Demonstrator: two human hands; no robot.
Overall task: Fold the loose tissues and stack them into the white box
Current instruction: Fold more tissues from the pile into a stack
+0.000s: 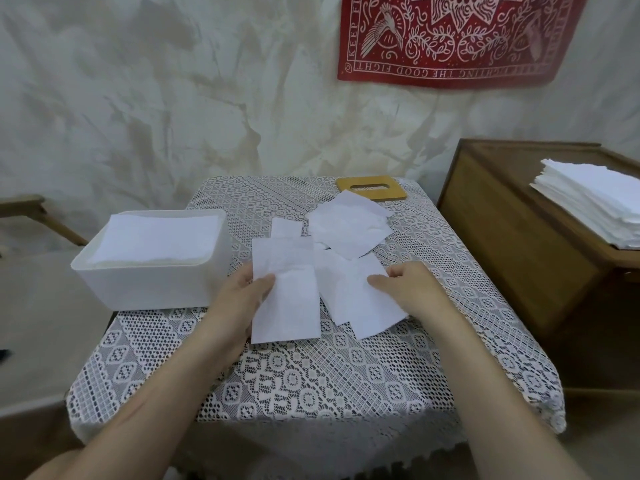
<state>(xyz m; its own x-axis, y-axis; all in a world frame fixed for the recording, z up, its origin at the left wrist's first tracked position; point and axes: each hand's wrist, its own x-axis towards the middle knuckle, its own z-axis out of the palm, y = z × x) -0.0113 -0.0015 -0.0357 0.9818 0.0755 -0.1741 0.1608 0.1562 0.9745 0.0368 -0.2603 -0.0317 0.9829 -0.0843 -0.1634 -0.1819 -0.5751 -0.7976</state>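
Tissue (287,306) in left hand (239,299), second tissue (363,310) in right hand (415,289); one box (145,289).

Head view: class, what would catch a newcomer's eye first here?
White tissues lie scattered mid-table on the lace cloth, the left hand pinching one and the right hand touching another. A box filled with tissues stands left of them; a red banner hangs top right.

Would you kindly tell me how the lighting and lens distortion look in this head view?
Head view: soft, even light without glare; the folded tissue in the left hand and the white box look washed out; the wide lens slants the wooden cabinet's edges.
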